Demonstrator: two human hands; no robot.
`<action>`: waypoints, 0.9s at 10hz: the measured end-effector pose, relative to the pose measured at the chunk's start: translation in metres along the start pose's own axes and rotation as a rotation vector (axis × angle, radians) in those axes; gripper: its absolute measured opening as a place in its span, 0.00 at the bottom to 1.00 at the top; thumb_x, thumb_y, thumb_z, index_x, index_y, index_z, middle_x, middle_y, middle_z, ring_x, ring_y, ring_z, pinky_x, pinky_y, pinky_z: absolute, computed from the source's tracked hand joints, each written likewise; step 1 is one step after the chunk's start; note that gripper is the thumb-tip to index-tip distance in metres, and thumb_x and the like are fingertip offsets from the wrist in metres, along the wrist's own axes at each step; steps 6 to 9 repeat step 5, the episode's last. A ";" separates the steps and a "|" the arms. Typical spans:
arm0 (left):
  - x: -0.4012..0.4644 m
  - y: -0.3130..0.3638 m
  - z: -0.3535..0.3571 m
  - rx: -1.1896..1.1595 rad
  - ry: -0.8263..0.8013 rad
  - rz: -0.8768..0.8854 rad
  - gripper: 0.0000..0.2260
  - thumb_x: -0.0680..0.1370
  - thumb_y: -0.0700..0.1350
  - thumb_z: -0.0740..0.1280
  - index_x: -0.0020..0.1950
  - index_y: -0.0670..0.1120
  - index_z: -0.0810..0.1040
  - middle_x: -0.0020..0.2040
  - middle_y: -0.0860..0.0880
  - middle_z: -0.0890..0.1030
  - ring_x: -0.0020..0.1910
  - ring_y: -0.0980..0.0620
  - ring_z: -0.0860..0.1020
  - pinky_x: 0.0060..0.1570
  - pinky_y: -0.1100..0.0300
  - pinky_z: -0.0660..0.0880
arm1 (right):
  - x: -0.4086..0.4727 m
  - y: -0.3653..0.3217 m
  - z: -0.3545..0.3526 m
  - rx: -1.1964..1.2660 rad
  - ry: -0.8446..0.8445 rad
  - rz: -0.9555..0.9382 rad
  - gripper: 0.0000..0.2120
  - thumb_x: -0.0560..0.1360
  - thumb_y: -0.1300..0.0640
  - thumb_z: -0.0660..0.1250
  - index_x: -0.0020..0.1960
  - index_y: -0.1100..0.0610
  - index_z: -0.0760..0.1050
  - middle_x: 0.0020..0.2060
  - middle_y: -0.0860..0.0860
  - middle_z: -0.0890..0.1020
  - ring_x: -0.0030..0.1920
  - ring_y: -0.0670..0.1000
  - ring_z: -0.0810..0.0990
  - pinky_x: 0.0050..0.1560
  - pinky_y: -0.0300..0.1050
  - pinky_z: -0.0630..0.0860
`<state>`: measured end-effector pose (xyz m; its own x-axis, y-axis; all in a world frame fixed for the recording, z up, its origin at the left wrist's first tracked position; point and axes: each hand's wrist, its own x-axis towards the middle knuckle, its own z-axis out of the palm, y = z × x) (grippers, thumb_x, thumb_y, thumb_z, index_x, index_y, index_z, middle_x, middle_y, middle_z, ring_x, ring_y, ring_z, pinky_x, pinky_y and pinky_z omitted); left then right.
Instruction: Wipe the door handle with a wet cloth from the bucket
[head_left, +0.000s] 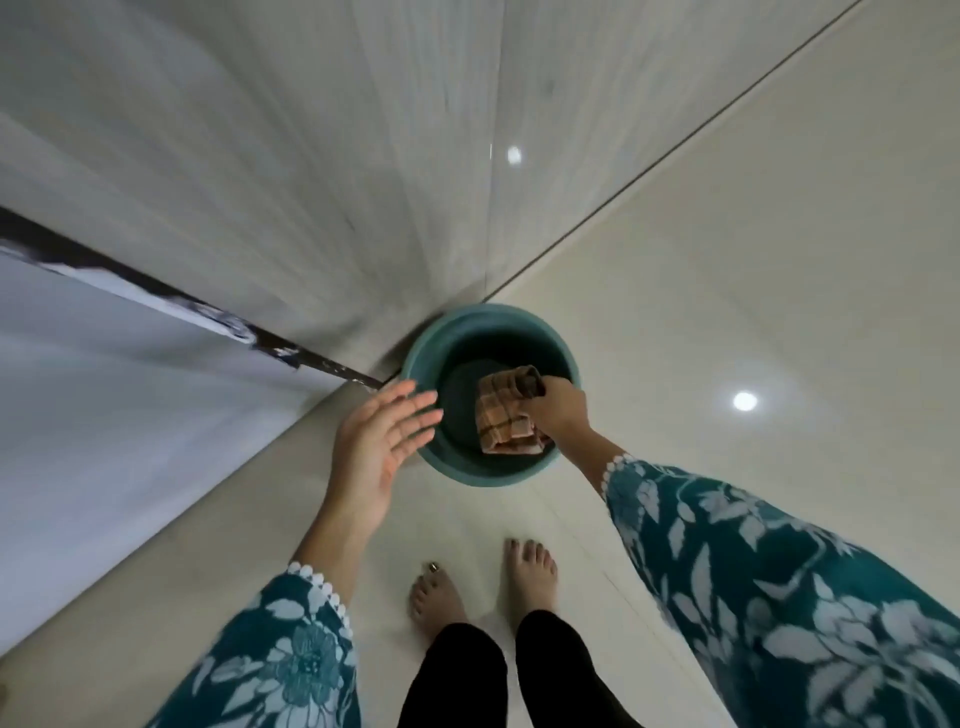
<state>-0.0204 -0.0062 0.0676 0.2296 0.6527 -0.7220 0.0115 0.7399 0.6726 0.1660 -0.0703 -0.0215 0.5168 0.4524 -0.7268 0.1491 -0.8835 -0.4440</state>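
Note:
A teal plastic bucket (498, 470) stands on the floor at the foot of a pale door. My right hand (558, 413) is shut on a brown checked cloth (506, 423), which hangs over the bucket's mouth. My left hand (382, 441) hovers open, fingers spread, just left of the bucket's rim and holds nothing. The door handle is not in view.
The pale grey door (311, 156) rises ahead with a dark edge strip (208, 312) on its left. A white wall (104, 389) is to the left. Glossy cream floor tiles (753, 286) spread to the right. My bare feet (483, 587) stand just behind the bucket.

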 end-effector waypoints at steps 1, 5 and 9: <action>0.063 -0.032 -0.006 -0.047 -0.020 0.028 0.09 0.80 0.36 0.59 0.58 0.42 0.74 0.55 0.39 0.82 0.52 0.42 0.82 0.57 0.49 0.77 | 0.073 0.010 0.055 -0.135 -0.026 -0.001 0.15 0.74 0.57 0.64 0.60 0.60 0.76 0.54 0.58 0.81 0.55 0.59 0.79 0.54 0.50 0.76; 0.095 -0.050 -0.034 -0.073 -0.057 0.032 0.11 0.80 0.37 0.56 0.60 0.42 0.74 0.54 0.41 0.83 0.52 0.44 0.82 0.55 0.51 0.78 | 0.122 0.020 0.091 -0.125 -0.190 0.177 0.18 0.80 0.55 0.58 0.65 0.64 0.71 0.62 0.61 0.76 0.64 0.59 0.74 0.63 0.46 0.69; 0.095 -0.050 -0.034 -0.073 -0.057 0.032 0.11 0.80 0.37 0.56 0.60 0.42 0.74 0.54 0.41 0.83 0.52 0.44 0.82 0.55 0.51 0.78 | 0.122 0.020 0.091 -0.125 -0.190 0.177 0.18 0.80 0.55 0.58 0.65 0.64 0.71 0.62 0.61 0.76 0.64 0.59 0.74 0.63 0.46 0.69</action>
